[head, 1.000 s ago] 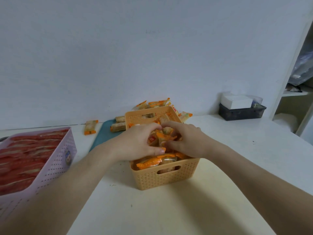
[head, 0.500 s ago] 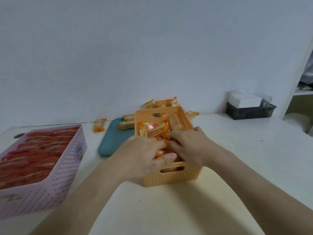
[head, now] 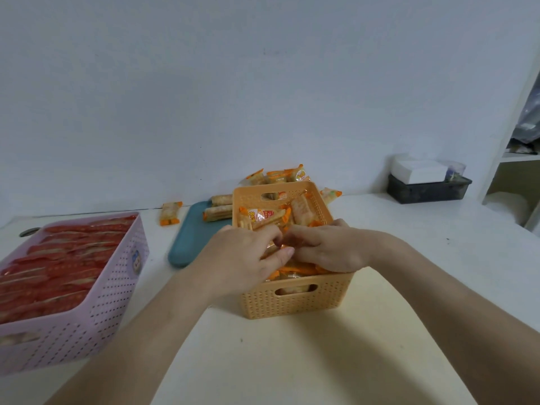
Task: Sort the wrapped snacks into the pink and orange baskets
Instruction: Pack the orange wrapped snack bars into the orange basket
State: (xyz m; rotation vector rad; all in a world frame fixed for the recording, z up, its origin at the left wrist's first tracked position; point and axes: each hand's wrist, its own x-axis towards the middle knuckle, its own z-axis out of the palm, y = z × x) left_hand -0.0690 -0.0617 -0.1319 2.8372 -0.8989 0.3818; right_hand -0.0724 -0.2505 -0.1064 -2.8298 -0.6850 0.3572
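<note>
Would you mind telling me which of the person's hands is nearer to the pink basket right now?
Left. The left hand is over the left side of the orange basket, closer to the pink basket; the right hand is over its right side, farther away.

orange perforated plastic basket full of orange-and-clear wrapped snacks, pink perforated plastic basket on the left packed with red-wrapped snacks, teal rounded tray behind.

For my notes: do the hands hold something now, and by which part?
The left hand and right hand pinch a snack over the basket; which part is hidden.
</note>
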